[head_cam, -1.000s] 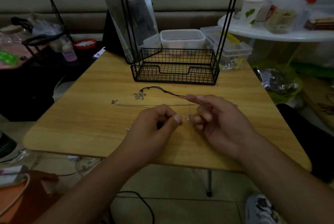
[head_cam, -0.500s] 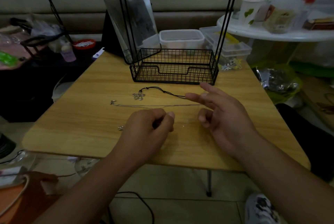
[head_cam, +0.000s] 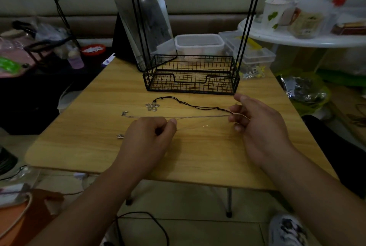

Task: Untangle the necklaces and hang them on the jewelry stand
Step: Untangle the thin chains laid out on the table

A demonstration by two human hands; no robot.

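Your hands have drawn apart over the last second, and the thin silver chain point(head_cam: 198, 117) that was bunched between them now runs nearly straight in front of the jewelry stand point(head_cam: 191, 76), from your left hand point(head_cam: 147, 136) across to your right hand point(head_cam: 255, 120). Your left fingers point(head_cam: 172, 121) are curled and pinching the chain just in front of the stand's basket; your right fingers point(head_cam: 234, 110) are curled round the far ends, where the chain meets the black cord necklace point(head_cam: 186, 103). That cord lies on the worktop point(head_cam: 198, 156) between the chain and the stand, its flower pendant point(head_cam: 152, 106) toward the stand's left corner. A small clasp point(head_cam: 124, 113) and another metal piece point(head_cam: 120, 136) lie left of your left hand. The stretch suggests the silver chain is mostly free, though the two strands look as if they meet at your right hand; whether a knot remains there can't be told. Nothing hangs on the stand's hooks yet.
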